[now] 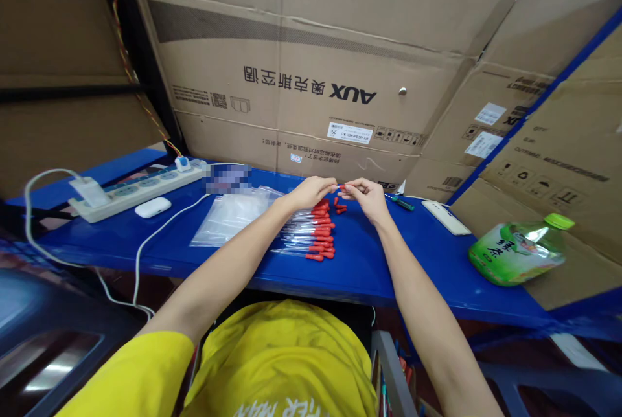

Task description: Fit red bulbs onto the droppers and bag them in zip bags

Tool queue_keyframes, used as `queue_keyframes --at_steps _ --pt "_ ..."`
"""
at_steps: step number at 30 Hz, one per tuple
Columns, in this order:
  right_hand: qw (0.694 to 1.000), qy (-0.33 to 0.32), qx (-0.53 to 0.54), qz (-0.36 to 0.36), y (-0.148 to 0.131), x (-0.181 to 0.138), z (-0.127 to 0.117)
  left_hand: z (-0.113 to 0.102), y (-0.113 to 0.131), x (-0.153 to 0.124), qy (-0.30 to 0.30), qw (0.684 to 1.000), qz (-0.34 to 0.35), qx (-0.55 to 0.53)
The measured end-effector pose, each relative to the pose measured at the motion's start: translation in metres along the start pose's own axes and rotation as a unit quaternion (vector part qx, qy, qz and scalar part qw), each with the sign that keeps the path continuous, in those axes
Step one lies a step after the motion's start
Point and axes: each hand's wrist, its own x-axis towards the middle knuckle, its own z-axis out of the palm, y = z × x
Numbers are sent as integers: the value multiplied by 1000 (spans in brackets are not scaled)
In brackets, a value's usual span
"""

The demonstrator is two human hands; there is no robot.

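My two hands meet over the back of the blue table (362,255). In the fingertips of my right hand (368,198) is a small red rubber bulb (341,188). My left hand (312,192) is closed close beside it, its fingertips turned away, so what it grips is hidden. Below the left hand lies a row of clear droppers (297,232) with red bulb ends (323,232) pointing right. A few loose red bulbs (340,209) lie between the hands.
Clear plastic bags (228,216) lie left of the droppers. Further left are a white earbud case (153,207), a power strip (140,189) and cables. To the right are a green-handled screwdriver (403,204), a white phone (446,217) and a drink bottle (518,252). Cardboard (311,35) walls the back.
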Motion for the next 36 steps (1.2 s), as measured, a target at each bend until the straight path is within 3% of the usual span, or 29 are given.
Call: queue_keyframes --at_steps 20,36 --pt "1000 -4 -2 12 0 0 2 2 -3 0 -7 1000 7 -3" --pt "999 -22 -40 -12 0 0 -1 -10 -4 -1 -40 999 -11 9"
